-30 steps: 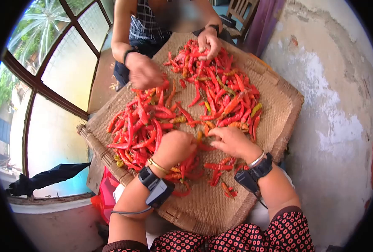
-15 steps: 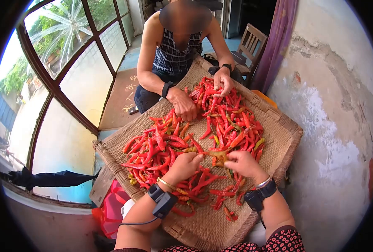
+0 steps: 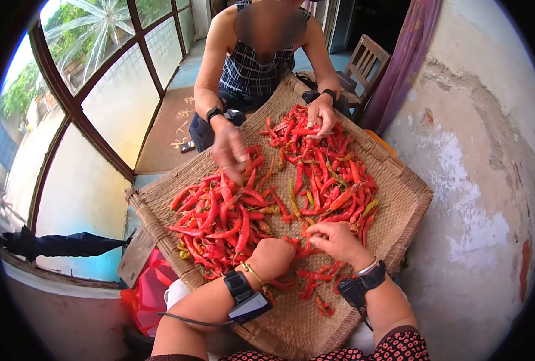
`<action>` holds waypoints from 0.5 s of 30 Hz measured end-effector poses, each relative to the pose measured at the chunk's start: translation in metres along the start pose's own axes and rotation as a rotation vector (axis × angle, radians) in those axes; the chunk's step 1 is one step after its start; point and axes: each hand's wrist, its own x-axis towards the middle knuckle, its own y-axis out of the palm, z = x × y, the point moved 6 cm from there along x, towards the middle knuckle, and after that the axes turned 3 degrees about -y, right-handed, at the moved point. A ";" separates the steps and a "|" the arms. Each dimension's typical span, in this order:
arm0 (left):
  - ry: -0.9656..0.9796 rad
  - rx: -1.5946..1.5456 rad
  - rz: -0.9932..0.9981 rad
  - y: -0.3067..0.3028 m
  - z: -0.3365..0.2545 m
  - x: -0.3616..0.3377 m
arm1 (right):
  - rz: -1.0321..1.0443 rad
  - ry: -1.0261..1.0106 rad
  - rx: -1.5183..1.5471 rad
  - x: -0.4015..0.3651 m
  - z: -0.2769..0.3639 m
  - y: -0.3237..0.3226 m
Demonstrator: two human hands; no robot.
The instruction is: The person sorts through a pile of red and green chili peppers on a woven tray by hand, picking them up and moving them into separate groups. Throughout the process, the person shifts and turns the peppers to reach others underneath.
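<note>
My left hand (image 3: 272, 259) is curled closed low over the near edge of the left heap of red chili peppers (image 3: 219, 210); its fingertips are turned away, so what they hold is hidden. My right hand (image 3: 340, 243) pinches at a red chili pepper (image 3: 306, 248) in the gap between the heaps, close to the left hand. A second heap of red chili peppers (image 3: 333, 180), with a few green and yellowish ones, lies on the right. Both heaps rest on a woven tray (image 3: 394, 198). Several loose peppers (image 3: 315, 277) lie below my right hand.
Across the tray sits a person, one hand (image 3: 229, 150) blurred over the left heap, the other hand (image 3: 321, 114) at the right heap. A dark folded umbrella (image 3: 75, 243) and a pink-red bag (image 3: 153, 295) are at left. A rough wall (image 3: 472, 180) stands at right.
The yellowish-brown pepper between my hands no longer shows there. My left hand has moved lower and turned; my right hand is slightly lower. The other person's hand at left has lifted and moved left.
</note>
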 end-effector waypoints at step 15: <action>-0.015 -0.995 -0.249 -0.034 0.024 -0.002 | 0.080 -0.450 -0.390 -0.006 0.020 -0.001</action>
